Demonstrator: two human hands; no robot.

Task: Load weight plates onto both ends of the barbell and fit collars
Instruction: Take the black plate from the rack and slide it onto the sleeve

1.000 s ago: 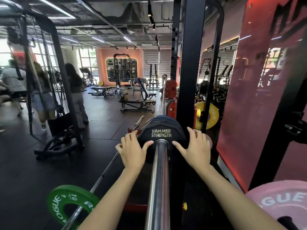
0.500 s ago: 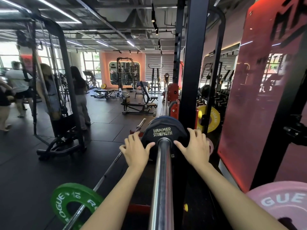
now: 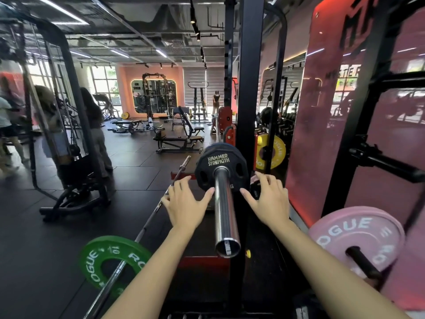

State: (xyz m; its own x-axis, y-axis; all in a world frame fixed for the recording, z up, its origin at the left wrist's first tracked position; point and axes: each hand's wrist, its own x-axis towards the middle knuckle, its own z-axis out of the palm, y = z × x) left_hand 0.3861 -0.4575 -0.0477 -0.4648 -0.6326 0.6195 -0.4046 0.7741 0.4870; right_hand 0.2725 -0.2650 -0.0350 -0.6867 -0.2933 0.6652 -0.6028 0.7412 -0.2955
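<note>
**Black plate sits on the bar, both hands flat beside it**

Plate first: we see a black plate [image 3: 221,166] with the words HAMMER STRENGTH on it. It is slid onto the shiny barbell sleeve [image 3: 224,210], far up the sleeve, next to the black rack post [image 3: 249,88]. The open end of the sleeve points at us. The part of the sleeve near us is bare.

We have no boxes or bins here. The holders are pegs and bars. A pink plate [image 3: 355,236] hangs on a black peg at the right. A yellow plate [image 3: 272,153] hangs farther back, partly behind a post. A green plate [image 3: 112,261] sits on another bar [image 3: 158,203] that lies low on the dark floor to the left.

Our left hand [image 3: 184,203] is flat, with fingers straight and spread wide. Our right hand [image 3: 270,199] is the same. Neither holds anything. The fingertips come close to the lower edge of the black plate, one hand on each side of the sleeve. We cannot tell if they touch it.

Our arm hides part of the green plate. People at the far left are blurry. We cannot make out any collar.
</note>
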